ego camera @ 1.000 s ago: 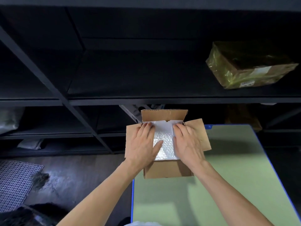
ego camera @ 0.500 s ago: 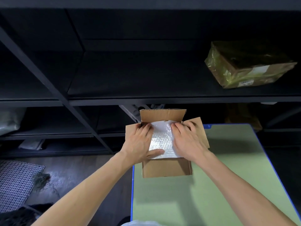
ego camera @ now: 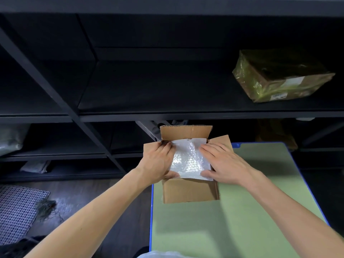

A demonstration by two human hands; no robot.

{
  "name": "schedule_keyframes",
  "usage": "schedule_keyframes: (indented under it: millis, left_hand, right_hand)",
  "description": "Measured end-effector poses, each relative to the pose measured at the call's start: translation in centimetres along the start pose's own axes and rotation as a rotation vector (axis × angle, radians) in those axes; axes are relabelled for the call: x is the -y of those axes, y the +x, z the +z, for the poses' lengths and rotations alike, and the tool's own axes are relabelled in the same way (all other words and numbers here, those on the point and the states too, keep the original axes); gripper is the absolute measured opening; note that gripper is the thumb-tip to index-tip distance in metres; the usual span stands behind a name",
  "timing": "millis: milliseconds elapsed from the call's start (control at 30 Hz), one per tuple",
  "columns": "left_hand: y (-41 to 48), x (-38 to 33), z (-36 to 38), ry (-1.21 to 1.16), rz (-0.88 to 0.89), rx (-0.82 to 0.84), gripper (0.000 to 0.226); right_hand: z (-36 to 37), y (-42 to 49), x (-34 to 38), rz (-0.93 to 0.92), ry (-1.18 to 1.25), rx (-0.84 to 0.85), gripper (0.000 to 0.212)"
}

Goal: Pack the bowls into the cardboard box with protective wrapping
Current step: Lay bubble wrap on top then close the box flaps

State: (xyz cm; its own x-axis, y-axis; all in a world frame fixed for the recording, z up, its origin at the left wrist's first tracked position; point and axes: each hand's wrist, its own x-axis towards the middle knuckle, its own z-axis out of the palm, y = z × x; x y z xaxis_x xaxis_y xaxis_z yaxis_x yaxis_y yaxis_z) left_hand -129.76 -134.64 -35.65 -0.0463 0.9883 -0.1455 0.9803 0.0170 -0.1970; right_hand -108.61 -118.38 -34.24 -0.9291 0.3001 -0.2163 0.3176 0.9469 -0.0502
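As bubble wrap (ego camera: 188,159) lies over the cardboard box (ego camera: 188,192), left hand (ego camera: 158,162) and right hand (ego camera: 223,162) pressing it, fingers flat

No text is legible; labels (ego camera: 293,81) on the shelved parcel (ego camera: 260,81) are unreadable.

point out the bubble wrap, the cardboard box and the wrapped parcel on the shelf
bubble wrap (ego camera: 189,161), head view, sheet's middle
cardboard box (ego camera: 189,192), head view, near side wall
wrapped parcel (ego camera: 286,88), head view, labelled side
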Motion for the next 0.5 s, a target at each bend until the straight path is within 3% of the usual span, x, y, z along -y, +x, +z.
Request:
schedule_keyframes:
  millis: [300,500]
  left_hand:
    - [0.0,0.6,-0.1,-0.078,0.027,0.007,0.107]
    - [0.0,0.5,0.0,-0.113,0.013,-0.004,0.107]
  right_hand:
    - [-1.7,0.8,-1.1,-0.047,-0.015,0.070,0.082]
    - [-1.6,1.5,-0.4,-0.079,-0.148,0.073,0.082]
